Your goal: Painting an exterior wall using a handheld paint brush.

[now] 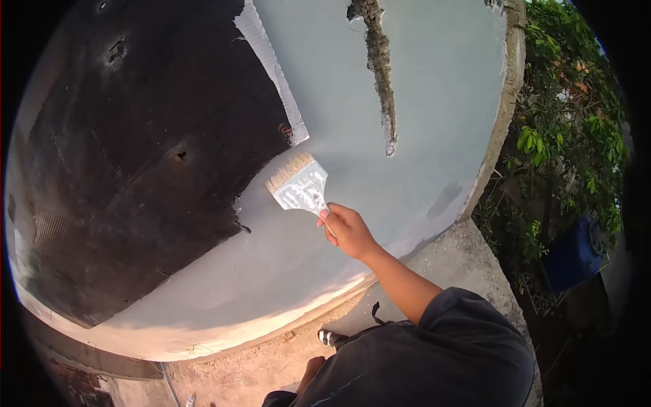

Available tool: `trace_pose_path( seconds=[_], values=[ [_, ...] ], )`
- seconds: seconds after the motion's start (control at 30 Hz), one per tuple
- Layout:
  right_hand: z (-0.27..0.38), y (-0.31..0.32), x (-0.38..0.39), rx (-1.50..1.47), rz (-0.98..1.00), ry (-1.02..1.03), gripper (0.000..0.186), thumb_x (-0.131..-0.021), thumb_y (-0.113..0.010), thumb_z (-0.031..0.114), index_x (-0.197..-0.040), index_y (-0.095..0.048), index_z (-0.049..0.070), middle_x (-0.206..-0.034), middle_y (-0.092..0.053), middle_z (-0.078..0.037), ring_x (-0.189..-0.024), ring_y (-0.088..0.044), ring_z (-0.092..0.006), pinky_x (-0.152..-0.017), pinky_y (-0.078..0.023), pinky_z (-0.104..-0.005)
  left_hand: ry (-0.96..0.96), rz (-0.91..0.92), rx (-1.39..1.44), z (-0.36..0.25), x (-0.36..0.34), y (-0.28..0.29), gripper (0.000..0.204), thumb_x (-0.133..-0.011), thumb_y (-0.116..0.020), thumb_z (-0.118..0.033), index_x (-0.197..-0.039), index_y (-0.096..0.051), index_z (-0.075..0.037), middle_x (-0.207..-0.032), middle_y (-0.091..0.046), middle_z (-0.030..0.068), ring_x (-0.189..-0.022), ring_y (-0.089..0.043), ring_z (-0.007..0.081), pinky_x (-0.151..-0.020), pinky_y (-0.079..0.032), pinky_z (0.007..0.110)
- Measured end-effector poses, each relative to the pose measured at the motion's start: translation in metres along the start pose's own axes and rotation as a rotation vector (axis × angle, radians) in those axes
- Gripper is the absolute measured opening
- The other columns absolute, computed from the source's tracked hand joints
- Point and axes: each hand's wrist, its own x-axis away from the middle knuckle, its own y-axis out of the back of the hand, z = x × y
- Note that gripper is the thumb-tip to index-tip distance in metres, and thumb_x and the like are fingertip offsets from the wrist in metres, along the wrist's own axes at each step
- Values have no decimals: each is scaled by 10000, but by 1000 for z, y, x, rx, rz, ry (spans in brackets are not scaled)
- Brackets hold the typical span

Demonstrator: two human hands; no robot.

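My right hand (pixel 347 231) is closed round the handle of a wide, flat paintbrush (pixel 303 189). White paint is smeared over the brush's body, and its pale bristles point up and to the left. Those bristles are at the pale grey wall (pixel 352 183), just below the lower right corner of a big dark patch (pixel 156 136); whether they touch the wall I cannot tell. Low in the picture, a bit of bare skin beside my dark clothing seems to belong to my left hand (pixel 312 372). Its fingers cannot be made out.
A ragged white strip (pixel 274 74) edges the dark patch. Right of it, a rough gouge (pixel 380 68) runs down the wall. Beyond the wall's right edge are leafy branches (pixel 542 142) and a blue barrel (pixel 573 254). A concrete ledge (pixel 468 261) lies beside my right arm.
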Motion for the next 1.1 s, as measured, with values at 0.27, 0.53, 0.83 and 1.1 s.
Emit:
trace_pose_path(
  seconds=[0.27,0.53,0.83,1.1],
  values=[
    [-72,-2,40,-2,-24,-191,297,-1024,-434,268,-857,-540,46,-554,-430,9,-497,-404,-68,-495,-327,-247,222,-50,380,-7,12,-6,303,-873,-532,-333,-814,-650,-61,-880,-678,194,-894,-656,358,-758,-515,474],
    [-8,-25,1,-49,-10,34,292,-1023,-424,244,-841,-536,44,-552,-438,10,-493,-398,-65,-497,-328,-252,101,-48,203,-4,16,-8,304,-873,-532,-335,-821,-652,-61,-886,-677,195,-892,-657,356,-761,-516,466],
    [-62,-29,40,5,-62,-191,302,-1024,-430,259,-834,-538,51,-545,-443,8,-495,-407,-63,-496,-332,-251,22,-106,171,-1,7,-7,303,-870,-533,-333,-833,-656,-59,-904,-678,198,-895,-659,360,-776,-518,449],
    [-1,-41,2,11,-10,9,289,-1017,-446,249,-832,-537,46,-541,-452,6,-486,-405,-63,-491,-331,-252,16,-70,138,2,16,-13,285,-865,-535,-323,-852,-666,-69,-912,-685,179,-918,-661,349,-782,-519,445]
  ],
)
